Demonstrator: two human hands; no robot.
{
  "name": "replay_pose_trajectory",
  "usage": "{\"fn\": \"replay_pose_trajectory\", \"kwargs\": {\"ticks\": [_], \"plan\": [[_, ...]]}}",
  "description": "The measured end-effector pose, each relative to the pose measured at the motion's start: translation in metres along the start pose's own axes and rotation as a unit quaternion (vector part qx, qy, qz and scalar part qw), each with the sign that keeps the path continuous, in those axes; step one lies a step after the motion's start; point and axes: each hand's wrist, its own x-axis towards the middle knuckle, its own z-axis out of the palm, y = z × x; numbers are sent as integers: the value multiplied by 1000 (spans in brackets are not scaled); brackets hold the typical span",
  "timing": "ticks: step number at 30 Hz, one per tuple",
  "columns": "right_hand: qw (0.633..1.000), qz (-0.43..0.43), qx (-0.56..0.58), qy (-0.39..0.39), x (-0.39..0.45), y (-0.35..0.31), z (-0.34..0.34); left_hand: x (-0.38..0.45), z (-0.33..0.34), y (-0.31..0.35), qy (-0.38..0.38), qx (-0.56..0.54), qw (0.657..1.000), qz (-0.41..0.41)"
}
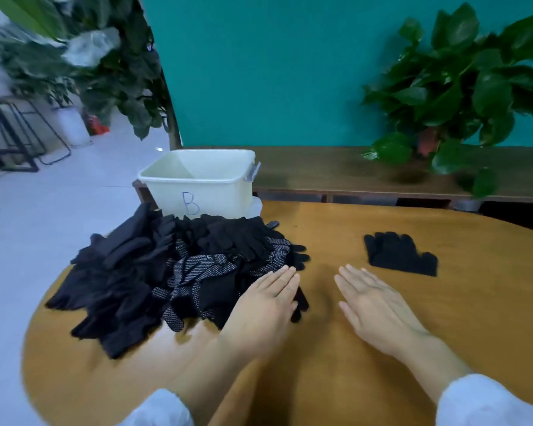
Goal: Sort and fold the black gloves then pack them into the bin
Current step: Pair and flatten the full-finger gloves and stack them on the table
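Both hands lie flat, fingers straight: left hand (266, 298) resting on the edge of the heaped black knit gloves (173, 272), right hand (374, 305) on the round wooden table (443, 318). Cream plastic bin (197, 182) looks empty, so sorting's barely begun; next, grab one glove.

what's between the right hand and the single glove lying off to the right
Only bare wooden table, in the head view; the right hand is flat and apart from the separate black glove.

text: "B" | on: front wall of the cream bin (197, 186) (handwritten, blue marker)
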Motion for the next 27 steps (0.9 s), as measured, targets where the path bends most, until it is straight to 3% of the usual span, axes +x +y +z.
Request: {"fn": "replay_pose_trajectory", "kwargs": {"ticks": [8,15,18,23,27], "plan": [[997,-48,21,50,86,-48,-4,3,-34,-105,97,-5,990,-106],[991,-87,102,-23,177,-75,23,42,-23,-162,50,-61,975,-208],[988,-79,124,-42,209,-83,37,49,-8,-174,36,-56,976,-208],[978,-91,164,-91,234,-90,49,53,4,-183,101,-73,967,-223],[979,-76,174,-75,241,-94,45,54,-3,-182,122,-106,960,-227]]}}
